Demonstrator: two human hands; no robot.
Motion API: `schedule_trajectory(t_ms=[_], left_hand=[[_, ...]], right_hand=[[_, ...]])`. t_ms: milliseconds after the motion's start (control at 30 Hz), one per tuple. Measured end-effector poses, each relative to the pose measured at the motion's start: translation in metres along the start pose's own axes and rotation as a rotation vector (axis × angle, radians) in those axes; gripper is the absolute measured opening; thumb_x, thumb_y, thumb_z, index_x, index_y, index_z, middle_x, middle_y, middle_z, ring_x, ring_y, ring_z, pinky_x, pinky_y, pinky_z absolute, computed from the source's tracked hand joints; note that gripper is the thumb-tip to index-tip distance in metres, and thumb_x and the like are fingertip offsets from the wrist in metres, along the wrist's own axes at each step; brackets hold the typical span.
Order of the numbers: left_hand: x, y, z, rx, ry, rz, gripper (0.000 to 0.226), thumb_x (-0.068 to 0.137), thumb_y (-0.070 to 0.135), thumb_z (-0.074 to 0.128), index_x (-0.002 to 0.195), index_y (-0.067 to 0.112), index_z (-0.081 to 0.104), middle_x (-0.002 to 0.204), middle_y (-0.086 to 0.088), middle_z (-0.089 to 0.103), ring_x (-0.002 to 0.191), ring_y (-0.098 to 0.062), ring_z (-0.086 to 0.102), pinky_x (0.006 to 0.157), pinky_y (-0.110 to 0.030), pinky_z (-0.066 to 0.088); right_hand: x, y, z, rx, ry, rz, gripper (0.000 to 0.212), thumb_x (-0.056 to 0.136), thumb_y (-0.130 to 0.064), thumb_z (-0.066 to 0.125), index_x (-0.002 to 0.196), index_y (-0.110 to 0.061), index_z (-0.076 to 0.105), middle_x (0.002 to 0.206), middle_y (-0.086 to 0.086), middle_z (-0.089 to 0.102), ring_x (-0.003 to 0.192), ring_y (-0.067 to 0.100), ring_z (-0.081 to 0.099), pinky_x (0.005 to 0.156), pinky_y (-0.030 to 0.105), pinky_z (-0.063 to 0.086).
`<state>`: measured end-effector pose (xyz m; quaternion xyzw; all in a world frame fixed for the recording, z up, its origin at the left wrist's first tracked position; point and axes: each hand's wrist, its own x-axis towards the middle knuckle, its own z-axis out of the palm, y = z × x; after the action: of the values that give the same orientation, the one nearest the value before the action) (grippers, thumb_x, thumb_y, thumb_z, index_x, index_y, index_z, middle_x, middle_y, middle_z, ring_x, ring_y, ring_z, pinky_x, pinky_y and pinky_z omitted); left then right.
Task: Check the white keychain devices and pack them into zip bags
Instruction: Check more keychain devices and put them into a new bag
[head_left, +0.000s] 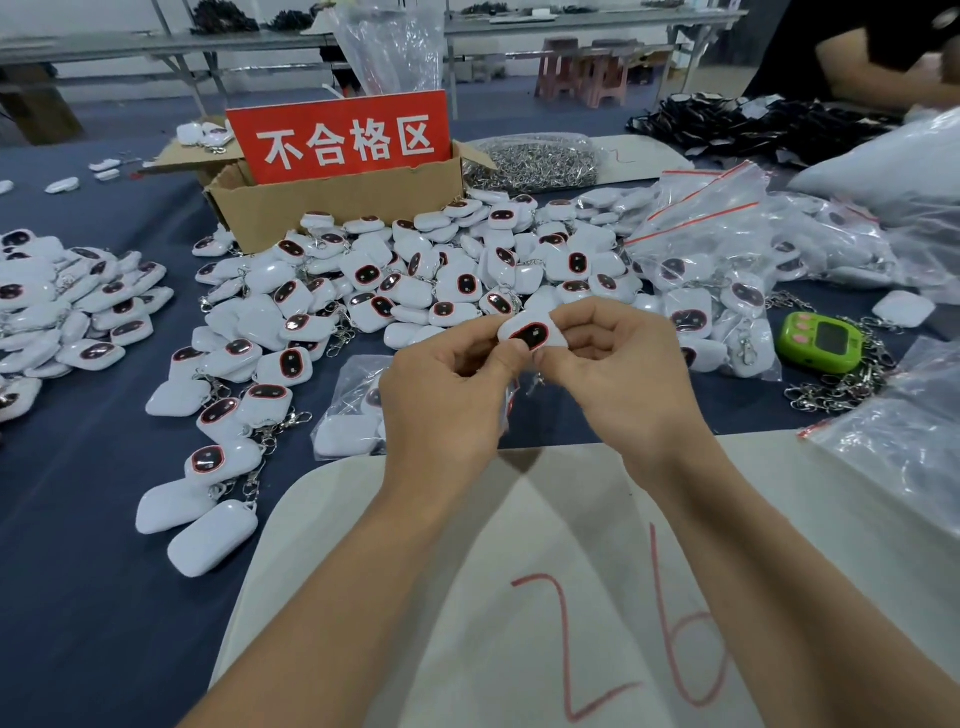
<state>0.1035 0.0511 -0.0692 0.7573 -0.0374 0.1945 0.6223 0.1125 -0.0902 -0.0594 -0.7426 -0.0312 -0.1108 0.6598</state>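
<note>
Far left, a side heap (62, 306) of white keychain devices is sitting on the blue bench (78, 519). Next over, the cardboard box (332, 208) with the red sign (340, 137) is standing just behind the main heap (415, 275). A filled zip bag (353, 415) is lying just left of the hands, near the white sheet (571, 571) marked 26. Left hand (441, 400) is holding the device (532, 335) from below, fingers curled, thumb pressing its lower edge. Right hand (618, 374) is pinching its right side, so both grips are clamped on it, up off the bench, dark face toward the camera. Looks like the check step is what's happening. Doing it well means keeping thumbs off the dark window, tilting it into the light for scratches, and flipping it for the back and the clasp, which the hands are hiding. Clear plastic is showing under the left hand; cannot tell if it's being held. Further right, bagged units (727, 312) are lying beside the green timer (821, 343).
</note>
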Motion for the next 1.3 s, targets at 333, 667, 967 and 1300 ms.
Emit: schedule_trajectory(t_ms=[333,667,967,1300], left_hand=[[-0.006,-0.006,-0.001,0.216,0.063,0.146,0.028,0.08,0.013,0.082,0.098,0.034,0.082,0.093,0.027,0.073,0.098,0.001,0.066,0.092,-0.02,0.049],[-0.003,-0.005,-0.002,0.265,-0.06,0.19,0.05,0.074,0.015,0.087,0.12,0.032,0.076,0.109,0.022,0.071,0.098,0.013,0.06,0.086,-0.004,0.041],[-0.002,-0.009,0.001,0.283,0.037,0.071,0.043,0.086,0.059,0.065,0.069,0.019,0.068,0.067,0.003,0.061,0.062,-0.01,0.052,0.057,-0.025,0.038],[-0.005,-0.005,-0.001,0.635,-0.007,-0.083,0.052,0.091,0.027,0.06,0.141,0.038,0.058,0.097,0.004,0.07,0.1,-0.02,0.062,0.09,-0.039,0.049]], right_hand=[[-0.002,0.001,-0.001,-0.235,0.155,-0.287,0.034,0.073,0.011,0.07,0.076,-0.023,0.076,0.069,0.001,0.068,0.063,0.004,0.054,0.06,0.013,0.044],[0.008,0.0,-0.011,0.32,-0.079,0.387,0.02,0.082,0.009,0.07,0.083,-0.008,0.079,0.074,0.008,0.069,0.056,0.012,0.048,0.054,0.02,0.041],[0.009,0.003,-0.016,0.23,-0.292,0.241,0.023,0.082,-0.026,0.071,0.091,-0.008,0.08,0.074,0.01,0.06,0.064,0.015,0.049,0.055,0.021,0.042],[0.015,0.014,-0.021,-0.123,0.138,0.221,0.016,0.077,-0.029,0.079,0.074,-0.014,0.074,0.055,-0.003,0.052,0.057,0.011,0.041,0.065,0.032,0.036]])
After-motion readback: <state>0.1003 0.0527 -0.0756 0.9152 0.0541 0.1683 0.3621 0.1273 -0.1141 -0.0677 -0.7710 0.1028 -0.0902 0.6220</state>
